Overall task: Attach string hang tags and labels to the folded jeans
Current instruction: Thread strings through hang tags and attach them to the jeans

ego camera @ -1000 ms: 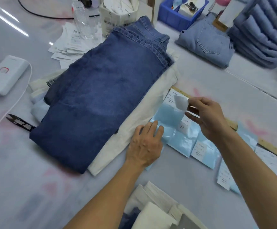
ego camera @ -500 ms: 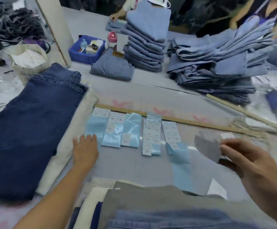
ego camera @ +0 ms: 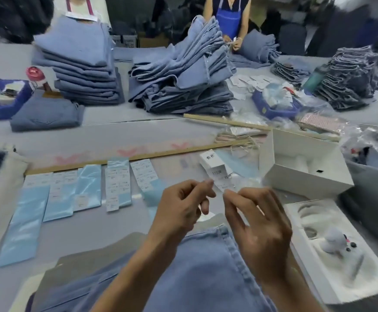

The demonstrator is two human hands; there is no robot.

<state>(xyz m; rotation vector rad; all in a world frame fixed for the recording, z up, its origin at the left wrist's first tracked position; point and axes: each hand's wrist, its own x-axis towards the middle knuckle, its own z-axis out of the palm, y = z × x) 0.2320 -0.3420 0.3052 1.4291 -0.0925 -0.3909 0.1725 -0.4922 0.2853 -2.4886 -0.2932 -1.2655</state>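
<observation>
Both hands are raised together over the near edge of the bench, above a folded pair of light blue jeans lying directly in front of the worker. The left hand has thumb and forefinger pressed together in a pinch with the other fingers loosely curled; the right hand pinches likewise at its fingertips, its remaining fingers spread. Between the two pinches sits a small, pale, near-transparent label, blurred; whether each hand actually has hold of it, or only one, cannot be told for certain. The step in hand appears to be peeling or separating this label before fixing it to the jeans. Supplies lie well apart to the left: rows of blue backing sheets carrying white stickers. A white box stands open on the right. In my judgement, the work is best done by keeping the pinches at the label's very edges, so the adhesive face stays untouched, drawing it flat without creasing, then lowering it square to the waistband corner below. The likely fault is the film curling onto itself.
</observation>
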